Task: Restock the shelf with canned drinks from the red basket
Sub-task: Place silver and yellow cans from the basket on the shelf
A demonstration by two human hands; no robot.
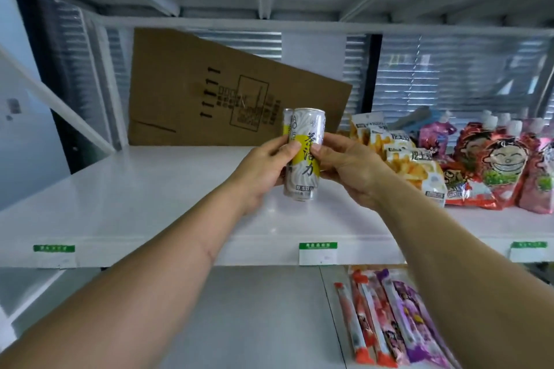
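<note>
Together, both forearms reach forward over the white shelf (150,189). The left hand (263,168) and right hand (344,165) curl their fingers round slim cans (302,156) held upright above the shelf's middle; a second can shows partly behind the front one. The cans are smooth metal, silver-white with yellow patches. Flat brown cardboard (224,93) leans at the back. Glossy snack packets (485,168) lie to the right, their print blurred.

A shop aisle, white metal shelving (168,189) carrying green price tags (318,246), packaged snacks (491,168) lying in rows, flattened cardboard (227,93) leaning behind.
</note>
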